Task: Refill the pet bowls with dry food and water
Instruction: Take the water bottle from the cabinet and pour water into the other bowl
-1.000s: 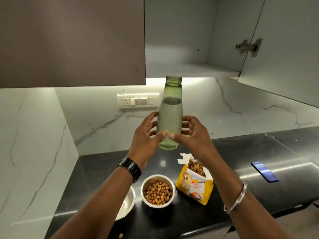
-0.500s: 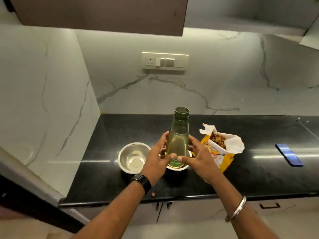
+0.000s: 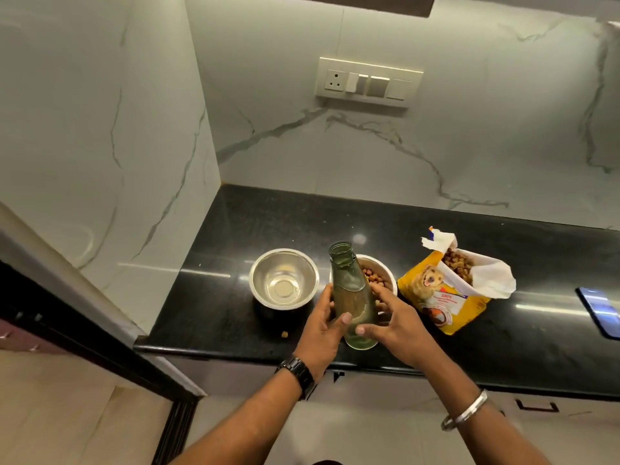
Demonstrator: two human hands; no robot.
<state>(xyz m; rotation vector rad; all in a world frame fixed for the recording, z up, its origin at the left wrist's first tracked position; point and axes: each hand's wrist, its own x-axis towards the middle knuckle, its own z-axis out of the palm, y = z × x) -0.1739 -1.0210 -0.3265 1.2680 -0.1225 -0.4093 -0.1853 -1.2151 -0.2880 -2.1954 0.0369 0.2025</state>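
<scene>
I hold an uncapped green glass bottle point(image 3: 350, 290), partly full of water, between my left hand point(image 3: 322, 330) and my right hand point(image 3: 394, 322). The bottle leans slightly left over the front of the black counter point(image 3: 218, 307). An empty steel bowl point(image 3: 283, 278) stands just left of the bottle's neck. Behind the bottle, a white bowl of brown kibble point(image 3: 379, 273) is partly hidden by it and my right fingers. A torn-open yellow dog food bag point(image 3: 446, 297) lies to the right, kibble showing at its mouth.
A dark phone point(image 3: 600, 310) lies at the counter's far right. One loose kibble piece point(image 3: 285, 334) sits near the front edge. A switch plate point(image 3: 367, 82) is on the marble back wall; a marble side wall closes the left end. A dark door frame point(image 3: 84, 337) runs lower left.
The bottle has come down from chest height near the cabinet to just above the counter, and now tilts left toward the steel bowl. Both hands stay on it. My view has tipped downward.
</scene>
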